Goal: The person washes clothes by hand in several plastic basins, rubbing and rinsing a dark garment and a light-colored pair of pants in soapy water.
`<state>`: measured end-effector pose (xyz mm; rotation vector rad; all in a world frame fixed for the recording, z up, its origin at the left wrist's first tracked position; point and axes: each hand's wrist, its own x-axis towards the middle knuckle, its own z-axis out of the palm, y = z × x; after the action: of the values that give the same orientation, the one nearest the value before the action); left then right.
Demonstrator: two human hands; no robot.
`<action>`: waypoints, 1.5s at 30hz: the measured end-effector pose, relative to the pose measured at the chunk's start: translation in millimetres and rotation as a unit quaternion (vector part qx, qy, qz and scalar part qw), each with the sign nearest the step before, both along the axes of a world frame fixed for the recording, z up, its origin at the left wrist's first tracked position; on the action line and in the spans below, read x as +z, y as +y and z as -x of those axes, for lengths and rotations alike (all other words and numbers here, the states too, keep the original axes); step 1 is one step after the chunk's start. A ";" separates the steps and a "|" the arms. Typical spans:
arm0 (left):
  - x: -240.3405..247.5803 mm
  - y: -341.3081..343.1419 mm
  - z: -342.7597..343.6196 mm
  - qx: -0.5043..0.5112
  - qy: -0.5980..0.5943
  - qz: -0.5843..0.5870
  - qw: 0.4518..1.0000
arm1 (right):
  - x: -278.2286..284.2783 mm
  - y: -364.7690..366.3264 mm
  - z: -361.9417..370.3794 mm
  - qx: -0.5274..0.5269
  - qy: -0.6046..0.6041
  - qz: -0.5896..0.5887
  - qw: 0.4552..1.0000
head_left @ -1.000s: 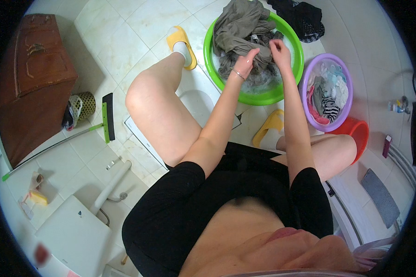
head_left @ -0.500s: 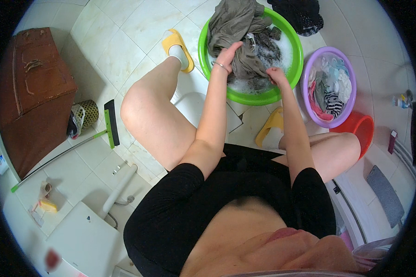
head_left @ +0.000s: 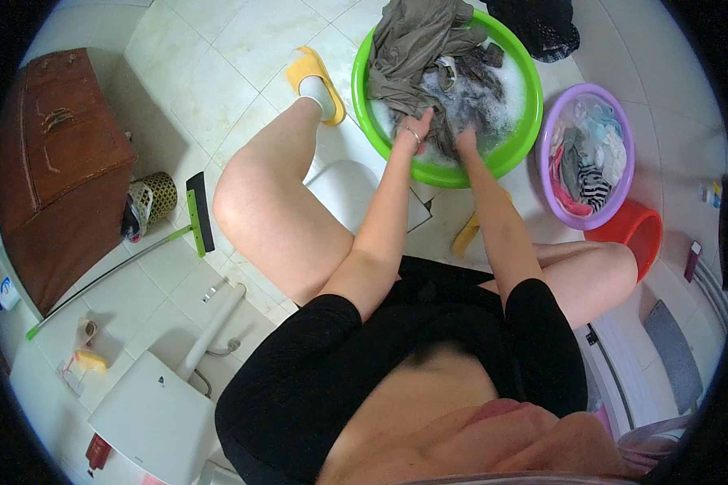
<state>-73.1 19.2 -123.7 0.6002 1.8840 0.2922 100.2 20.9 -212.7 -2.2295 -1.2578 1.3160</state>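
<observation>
A grey-brown garment [head_left: 412, 52] lies heaped in a green basin [head_left: 534, 97] of sudsy water, partly hanging over the far left rim. My left hand [head_left: 416, 131], with a bracelet at the wrist, is closed on a lower fold of this cloth near the front of the basin. Just right of it, my right hand [head_left: 467, 139] dips into the suds at the cloth's edge. Its fingers are blurred and partly hidden by the water, so their grip does not show. Darker wet fabric [head_left: 481, 69] floats among the foam behind my hands.
Right of the green basin stands a purple basin [head_left: 548, 174] of mixed clothes, with a red bucket [head_left: 647, 242] beside it. Black fabric [head_left: 538, 28] lies at the far right. To the left are a floor squeegee [head_left: 200, 214], a woven basket [head_left: 158, 194] and a brown cabinet [head_left: 65, 137].
Both hands have moved down toward the water at the basin's front. The right hand has gone from above the near rim into the suds. The cloth between them has dropped lower.
</observation>
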 end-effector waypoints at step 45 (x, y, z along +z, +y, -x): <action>10.7 -18.0 -11.0 0.285 -0.616 0.027 0.733 | 106.1 33.6 57.2 0.163 -0.216 -0.275 0.922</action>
<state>-62.1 1.2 -113.1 -0.2757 0.6799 0.7964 43.1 54.5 -106.7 -1.9933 -1.9321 0.4400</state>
